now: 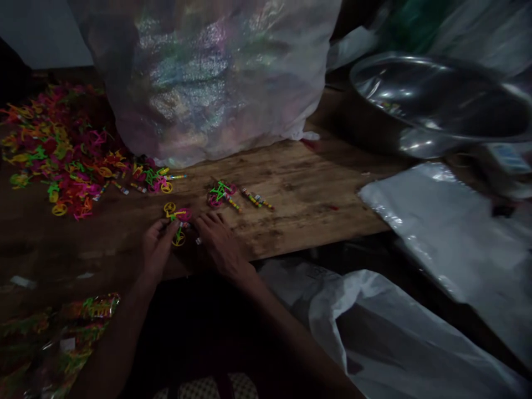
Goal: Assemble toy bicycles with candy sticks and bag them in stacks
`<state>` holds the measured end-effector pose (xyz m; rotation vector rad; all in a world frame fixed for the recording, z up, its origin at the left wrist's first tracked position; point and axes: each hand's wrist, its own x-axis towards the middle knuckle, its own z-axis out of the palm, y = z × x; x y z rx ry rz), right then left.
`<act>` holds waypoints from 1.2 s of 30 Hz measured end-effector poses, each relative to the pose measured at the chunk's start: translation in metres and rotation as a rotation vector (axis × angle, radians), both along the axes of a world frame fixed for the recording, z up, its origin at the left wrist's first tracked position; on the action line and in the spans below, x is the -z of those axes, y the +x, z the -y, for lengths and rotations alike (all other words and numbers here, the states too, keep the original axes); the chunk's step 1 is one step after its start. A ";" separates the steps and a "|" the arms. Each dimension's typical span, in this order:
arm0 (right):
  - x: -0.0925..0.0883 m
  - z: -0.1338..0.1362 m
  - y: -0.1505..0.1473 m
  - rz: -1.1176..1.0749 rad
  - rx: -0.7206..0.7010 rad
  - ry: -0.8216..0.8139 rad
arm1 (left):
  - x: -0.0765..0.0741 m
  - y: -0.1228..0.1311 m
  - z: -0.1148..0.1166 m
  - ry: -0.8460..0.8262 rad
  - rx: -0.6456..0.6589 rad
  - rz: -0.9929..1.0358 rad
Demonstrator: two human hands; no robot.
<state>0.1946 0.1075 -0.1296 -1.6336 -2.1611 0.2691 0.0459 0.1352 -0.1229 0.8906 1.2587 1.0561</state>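
My left hand (157,241) is closed, pinching a small plastic toy bicycle (178,226) with yellow wheels and green and pink parts, low over the table's near edge. Close to its right, my right hand (221,241) is curled palm down, fingers together. The white end of a thin candy tube (198,241) pokes out from under it; the rest is hidden by the hand. Just beyond, a green and pink toy bicycle (219,192) lies with a tube of coloured candies against it. More candy tubes (251,198) lie to its right.
A big pile of bright toy bicycles (62,149) covers the wooden table (299,188) at left. Behind stands a bulging translucent sack (216,77). A metal basin (440,105) and plastic bags (449,233) are at right; an open white sack (374,321) hangs below. Packed bags (83,332) sit lower left.
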 end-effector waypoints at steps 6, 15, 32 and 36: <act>0.016 -0.002 0.040 0.019 0.461 0.125 | 0.008 0.010 -0.003 0.217 0.095 -0.223; 0.022 -0.010 0.112 -0.061 0.717 0.150 | 0.011 0.010 -0.001 0.264 0.086 -0.190; 0.001 -0.014 0.119 0.044 0.663 0.163 | 0.009 -0.015 -0.004 0.316 0.132 -0.227; 0.004 -0.004 0.107 -0.099 0.598 0.151 | 0.001 -0.037 -0.024 0.451 -0.051 -0.378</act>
